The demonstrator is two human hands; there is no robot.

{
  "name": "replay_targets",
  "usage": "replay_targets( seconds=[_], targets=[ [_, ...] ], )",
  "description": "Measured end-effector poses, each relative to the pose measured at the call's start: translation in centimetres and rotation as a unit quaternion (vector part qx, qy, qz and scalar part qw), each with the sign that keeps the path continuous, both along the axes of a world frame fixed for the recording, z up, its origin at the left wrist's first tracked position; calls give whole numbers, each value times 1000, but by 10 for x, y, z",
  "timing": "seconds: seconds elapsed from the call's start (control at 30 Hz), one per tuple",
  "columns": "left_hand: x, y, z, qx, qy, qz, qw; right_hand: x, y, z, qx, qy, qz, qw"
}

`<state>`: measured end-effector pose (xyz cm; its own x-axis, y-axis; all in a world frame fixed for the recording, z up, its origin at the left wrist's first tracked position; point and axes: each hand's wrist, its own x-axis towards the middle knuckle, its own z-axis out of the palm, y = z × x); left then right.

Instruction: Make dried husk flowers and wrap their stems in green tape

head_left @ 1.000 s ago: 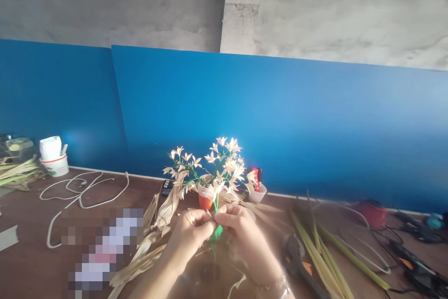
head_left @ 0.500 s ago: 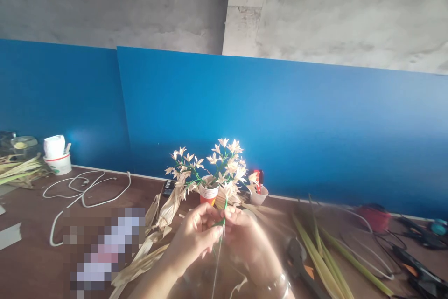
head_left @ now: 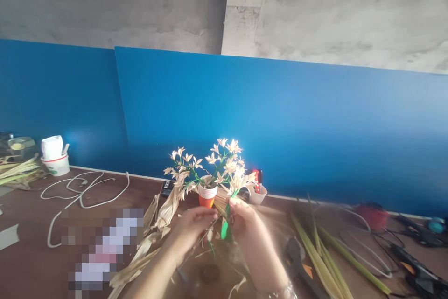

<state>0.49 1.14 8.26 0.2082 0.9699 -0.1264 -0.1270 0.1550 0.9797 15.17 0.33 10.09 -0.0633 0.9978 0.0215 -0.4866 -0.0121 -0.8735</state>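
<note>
My right hand (head_left: 245, 219) pinches a thin green-wrapped stem with a small cream flower (head_left: 240, 181) at its top, held up in front of me. A bright green strip of tape (head_left: 224, 230) hangs at the stem between my hands. My left hand (head_left: 191, 229) is curled close beside it, fingertips near the tape and a small pale petal piece (head_left: 210, 234); I cannot make out what it grips. Just behind my hands an orange paper cup (head_left: 206, 196) holds a bunch of cream flowers on green stems (head_left: 210, 163).
Dried husk strips (head_left: 157, 229) lie left of my hands. Long green leaves (head_left: 329, 252) and a dark tool (head_left: 297, 257) lie on the right. A white cord (head_left: 80, 191), a white tub (head_left: 54, 161), a small cup (head_left: 257, 192) and a blue wall panel (head_left: 280, 121) stand behind.
My right hand has lifted the flower stem higher and to the right, towards the bunch in the cup. The left hand has dropped slightly, and the green tape now shows between the hands.
</note>
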Motion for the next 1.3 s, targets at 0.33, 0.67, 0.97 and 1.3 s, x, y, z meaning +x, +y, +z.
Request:
replay_targets(
  seconds=[0.33, 0.67, 0.97, 1.3],
  targets=[
    [-16, -23, 32, 231, 216, 113, 942, -7, -8, 9, 8, -153, -128, 980],
    [19, -17, 1, 106, 18, 87, 990, -13, -3, 0, 126, -199, -131, 963],
    [-8, -16, 23, 37, -18, -24, 999, 0, -7, 10, 1, -151, -24, 988],
    [-7, -11, 9, -104, -198, -162, 961, 11, 7, -5, -16, -20, 68, 997]
  ],
)
